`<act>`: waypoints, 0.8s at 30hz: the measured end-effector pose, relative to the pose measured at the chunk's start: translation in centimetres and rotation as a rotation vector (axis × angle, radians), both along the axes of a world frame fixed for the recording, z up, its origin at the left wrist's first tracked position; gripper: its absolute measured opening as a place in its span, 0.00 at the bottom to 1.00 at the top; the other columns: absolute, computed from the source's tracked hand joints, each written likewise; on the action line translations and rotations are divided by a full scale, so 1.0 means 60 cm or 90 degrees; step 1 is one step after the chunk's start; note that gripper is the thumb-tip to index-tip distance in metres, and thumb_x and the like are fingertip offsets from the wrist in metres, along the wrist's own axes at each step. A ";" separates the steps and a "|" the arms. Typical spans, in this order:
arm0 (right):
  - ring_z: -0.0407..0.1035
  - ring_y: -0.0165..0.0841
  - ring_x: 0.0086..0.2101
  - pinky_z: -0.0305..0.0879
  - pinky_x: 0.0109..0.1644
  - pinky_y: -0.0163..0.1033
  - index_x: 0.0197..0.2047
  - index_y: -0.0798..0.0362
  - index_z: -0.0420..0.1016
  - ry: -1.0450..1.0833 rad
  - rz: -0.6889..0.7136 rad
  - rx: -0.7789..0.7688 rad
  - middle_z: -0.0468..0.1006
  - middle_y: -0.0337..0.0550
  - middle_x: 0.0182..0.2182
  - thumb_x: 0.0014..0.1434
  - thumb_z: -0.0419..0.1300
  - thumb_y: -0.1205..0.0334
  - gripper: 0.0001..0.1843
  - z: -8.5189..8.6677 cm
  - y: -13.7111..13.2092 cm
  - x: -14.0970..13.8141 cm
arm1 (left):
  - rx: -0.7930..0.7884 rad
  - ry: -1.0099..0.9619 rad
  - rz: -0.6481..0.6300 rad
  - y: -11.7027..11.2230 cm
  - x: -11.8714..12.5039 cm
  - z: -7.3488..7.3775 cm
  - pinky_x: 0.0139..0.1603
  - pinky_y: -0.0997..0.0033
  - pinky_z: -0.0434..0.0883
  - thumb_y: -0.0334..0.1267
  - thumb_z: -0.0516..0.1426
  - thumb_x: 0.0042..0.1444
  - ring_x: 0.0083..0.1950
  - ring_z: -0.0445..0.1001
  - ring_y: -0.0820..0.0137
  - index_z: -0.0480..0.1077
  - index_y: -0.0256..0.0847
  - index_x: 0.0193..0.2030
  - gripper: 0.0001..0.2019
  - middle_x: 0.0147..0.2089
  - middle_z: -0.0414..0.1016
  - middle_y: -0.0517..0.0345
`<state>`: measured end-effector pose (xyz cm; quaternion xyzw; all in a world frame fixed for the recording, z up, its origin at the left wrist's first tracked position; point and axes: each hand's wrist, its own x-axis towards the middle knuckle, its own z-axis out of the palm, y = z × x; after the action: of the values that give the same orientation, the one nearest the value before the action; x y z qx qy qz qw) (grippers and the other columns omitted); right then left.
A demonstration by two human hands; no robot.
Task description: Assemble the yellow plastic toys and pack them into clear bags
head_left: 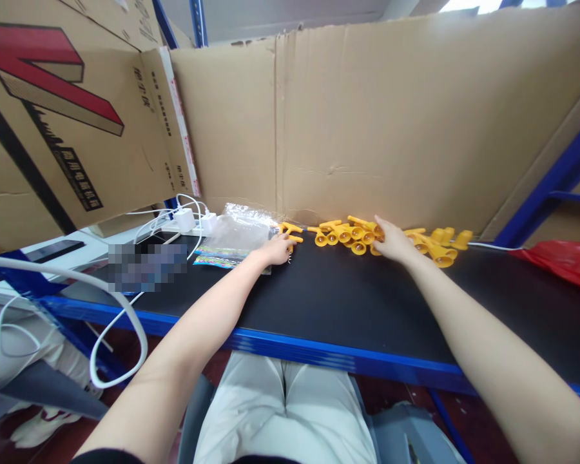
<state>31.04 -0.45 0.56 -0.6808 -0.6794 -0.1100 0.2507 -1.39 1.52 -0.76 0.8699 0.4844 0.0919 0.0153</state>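
Observation:
My left hand (276,250) has its fingers closed on a yellow branched plastic piece (290,229), above the black shelf top. A small wire coil hangs just below those fingers. My right hand (392,240) reaches into a pile of yellow cup-ended plastic pieces (344,234), its thumb and fingers around one at the pile's right side. More yellow pieces (442,250) lie to the right of that hand, several with their round cups facing me. Their exact kind is not clear.
A clear plastic bag (239,231) lies left of my left hand. White chargers (185,220) and cables sit farther left. Cardboard panels (367,129) stand behind the black shelf (338,303), which has a blue front edge. Red plastic (565,261) lies at the right.

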 end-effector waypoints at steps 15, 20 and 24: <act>0.65 0.35 0.37 0.58 0.43 0.38 0.48 0.64 0.72 0.342 -0.246 0.235 0.73 0.57 0.40 0.49 0.51 0.67 0.23 0.087 0.003 0.111 | -0.026 0.000 -0.015 -0.022 0.009 0.015 0.55 0.56 0.61 0.47 0.48 0.57 0.58 0.62 0.57 0.57 0.44 0.60 0.25 0.57 0.63 0.47; 0.66 0.36 0.38 0.59 0.43 0.38 0.49 0.61 0.74 0.300 -0.306 0.168 0.74 0.58 0.41 0.46 0.52 0.72 0.25 0.064 0.018 0.196 | 0.001 0.014 -0.008 -0.020 0.011 0.012 0.53 0.57 0.63 0.48 0.47 0.57 0.56 0.64 0.57 0.57 0.45 0.60 0.25 0.56 0.63 0.48; 0.67 0.39 0.38 0.59 0.39 0.40 0.50 0.61 0.72 0.279 -0.360 0.083 0.74 0.60 0.41 0.46 0.54 0.72 0.26 0.025 0.048 0.262 | 0.014 0.014 -0.004 -0.018 0.012 0.007 0.52 0.56 0.63 0.49 0.47 0.57 0.55 0.64 0.55 0.58 0.44 0.59 0.24 0.56 0.63 0.46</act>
<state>46.79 2.46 2.05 -0.8317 -0.3860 -0.0696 0.3931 -0.68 0.47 -0.34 0.8725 0.4806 0.0880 0.0005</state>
